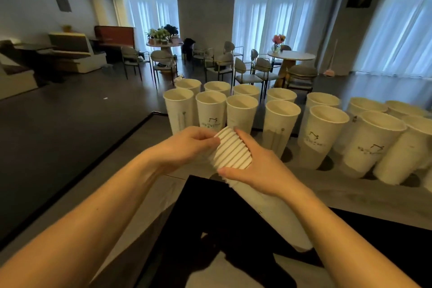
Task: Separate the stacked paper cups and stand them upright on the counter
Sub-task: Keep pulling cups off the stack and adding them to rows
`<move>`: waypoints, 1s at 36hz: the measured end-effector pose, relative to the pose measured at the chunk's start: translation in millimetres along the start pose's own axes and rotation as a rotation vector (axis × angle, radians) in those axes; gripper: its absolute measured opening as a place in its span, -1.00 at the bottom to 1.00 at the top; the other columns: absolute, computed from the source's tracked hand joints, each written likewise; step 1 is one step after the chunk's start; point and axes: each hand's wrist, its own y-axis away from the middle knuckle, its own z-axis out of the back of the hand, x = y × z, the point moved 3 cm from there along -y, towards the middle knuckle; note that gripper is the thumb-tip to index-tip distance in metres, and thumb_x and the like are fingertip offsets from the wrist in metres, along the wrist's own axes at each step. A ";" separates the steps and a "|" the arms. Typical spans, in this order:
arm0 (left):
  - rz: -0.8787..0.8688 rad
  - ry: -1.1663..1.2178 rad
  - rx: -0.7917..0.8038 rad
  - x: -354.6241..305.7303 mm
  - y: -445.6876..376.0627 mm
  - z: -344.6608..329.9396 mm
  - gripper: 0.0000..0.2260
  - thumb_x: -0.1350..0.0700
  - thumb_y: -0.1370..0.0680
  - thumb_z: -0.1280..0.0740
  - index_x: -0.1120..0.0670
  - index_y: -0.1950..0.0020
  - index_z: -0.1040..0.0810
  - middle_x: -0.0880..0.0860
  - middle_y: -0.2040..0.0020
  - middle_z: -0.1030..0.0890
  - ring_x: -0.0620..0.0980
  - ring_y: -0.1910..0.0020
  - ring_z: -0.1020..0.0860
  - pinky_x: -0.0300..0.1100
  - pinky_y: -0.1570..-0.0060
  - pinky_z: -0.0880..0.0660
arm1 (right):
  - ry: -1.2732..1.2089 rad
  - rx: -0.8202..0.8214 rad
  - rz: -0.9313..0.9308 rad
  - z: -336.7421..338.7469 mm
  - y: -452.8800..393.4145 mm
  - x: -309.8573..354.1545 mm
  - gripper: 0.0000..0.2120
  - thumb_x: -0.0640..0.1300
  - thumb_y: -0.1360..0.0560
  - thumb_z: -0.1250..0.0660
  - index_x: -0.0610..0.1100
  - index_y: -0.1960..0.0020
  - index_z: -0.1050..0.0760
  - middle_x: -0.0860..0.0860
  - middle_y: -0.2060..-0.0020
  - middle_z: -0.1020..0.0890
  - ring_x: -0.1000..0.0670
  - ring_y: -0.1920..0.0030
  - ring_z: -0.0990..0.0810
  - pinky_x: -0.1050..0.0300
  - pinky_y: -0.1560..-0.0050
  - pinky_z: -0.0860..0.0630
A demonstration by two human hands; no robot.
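I hold a stack of nested white paper cups (233, 151) tilted over the near edge of the counter (163, 138), rims pointing away from me. My right hand (257, 168) wraps the stack around its ribbed rims. My left hand (187, 144) pinches the topmost rim with its fingertips. The lower body of the stack (275, 215) slants down toward me. Several separated white cups (240, 112) stand upright in rows behind the hands, and more upright cups (374, 142) stand to the right.
The counter's left edge (117, 145) drops to a dark floor. A dark recess (210, 217) lies below the stack. Beyond the counter are café chairs (247, 70), round tables (291, 56) with flowers and curtained windows.
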 end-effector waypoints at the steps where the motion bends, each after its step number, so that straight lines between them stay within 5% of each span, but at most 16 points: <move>1: 0.004 0.020 -0.013 4.4 1.4 6.1 -0.75 0.09 -0.64 -0.23 0.17 -0.14 -0.64 0.16 -0.09 -0.67 -0.02 -0.03 -0.60 -0.05 -0.18 -0.48 | 0.015 -0.003 0.001 -4.4 -4.0 4.4 -0.04 0.26 -0.36 -0.50 0.39 -0.54 0.06 0.24 -0.20 -0.42 0.12 -0.19 -0.44 0.09 -0.19 -0.48; 3: 0.004 0.015 -0.043 9.1 4.6 16.9 -0.81 0.12 -0.62 -0.26 0.10 -0.08 -0.66 0.04 0.00 -0.70 -0.08 0.02 -0.63 -0.18 -0.07 -0.52 | 0.049 -0.012 0.001 -11.0 -10.7 11.2 -0.04 0.29 -0.34 -0.49 0.43 -0.52 0.07 0.23 -0.17 -0.42 0.11 -0.16 -0.46 0.08 -0.15 -0.50; 6: 0.007 -0.031 -0.167 13.8 5.0 35.4 -0.90 0.09 -0.54 -0.38 0.01 -0.02 -0.65 -0.02 0.04 -0.69 -0.05 0.00 -0.63 -0.09 -0.06 -0.54 | 0.136 -0.001 0.004 -15.5 -17.4 14.1 -0.03 0.36 -0.32 -0.46 0.43 -0.51 0.10 0.19 -0.23 -0.45 0.07 -0.17 -0.50 0.01 -0.15 -0.53; 12: -0.160 -0.256 -0.553 0.3 17.2 97.4 -0.84 0.06 -0.57 -0.32 -0.04 -0.15 -0.54 -0.15 0.05 -0.59 -0.22 0.06 -0.56 -0.29 0.16 -0.48 | 0.240 -0.055 -0.083 -8.5 -21.8 -0.1 -0.03 0.43 -0.30 -0.40 0.41 -0.51 0.13 0.08 -0.32 -0.47 -0.02 -0.20 -0.50 -0.04 -0.13 -0.52; 16: -0.140 -0.729 -0.407 9.6 5.0 105.3 -0.88 0.05 -0.56 -0.34 0.07 -0.02 -0.54 -0.04 0.06 -0.60 -0.05 0.05 -0.60 -0.21 0.17 -0.52 | 0.241 -0.074 -0.153 -6.4 -22.2 -9.3 -0.01 0.48 -0.26 -0.38 0.42 -0.51 0.13 0.07 -0.33 -0.46 -0.04 -0.23 -0.49 -0.08 -0.20 -0.51; 20: -0.042 -0.980 -0.325 31.4 -8.9 93.6 -0.73 0.03 -0.57 -0.30 0.10 -0.23 -0.55 0.10 -0.14 -0.60 0.10 -0.12 -0.55 0.00 -0.12 -0.47 | 0.215 -0.083 -0.158 -7.8 -24.9 -7.5 0.02 0.49 -0.25 -0.39 0.43 -0.50 0.15 0.08 -0.37 -0.43 -0.03 -0.28 -0.48 -0.08 -0.24 -0.49; 30: -0.092 -0.916 -0.318 38.1 -12.2 98.0 -0.68 0.03 -0.54 -0.34 0.00 -0.29 -0.49 0.03 -0.23 -0.55 0.08 -0.21 -0.52 -0.02 -0.17 -0.48 | 0.167 -0.097 -0.120 -5.4 -19.8 4.8 0.00 0.45 -0.26 -0.41 0.42 -0.50 0.12 0.10 -0.36 -0.43 -0.01 -0.28 -0.46 -0.09 -0.23 -0.49; 34: -0.299 -0.936 -0.568 14.4 0.3 90.3 -0.63 -0.02 -0.53 -0.36 0.02 -0.30 -0.46 -0.02 -0.20 -0.54 -0.02 -0.23 -0.45 -0.06 -0.17 -0.47 | 0.159 -0.111 -0.101 -3.5 -14.1 9.4 -0.03 0.44 -0.27 -0.42 0.45 -0.48 0.10 0.11 -0.32 -0.44 0.01 -0.23 -0.46 -0.08 -0.20 -0.50; 36: -0.340 -0.709 -0.569 -1.9 6.4 69.8 -0.70 -0.02 -0.58 -0.28 0.00 -0.29 -0.48 -0.10 -0.13 -0.55 -0.16 -0.13 -0.48 -0.21 -0.10 -0.46 | 0.163 -0.116 -0.088 -3.6 -11.4 12.5 -0.04 0.42 -0.28 -0.43 0.43 -0.48 0.08 0.13 -0.31 -0.43 0.02 -0.21 -0.45 -0.07 -0.19 -0.50</move>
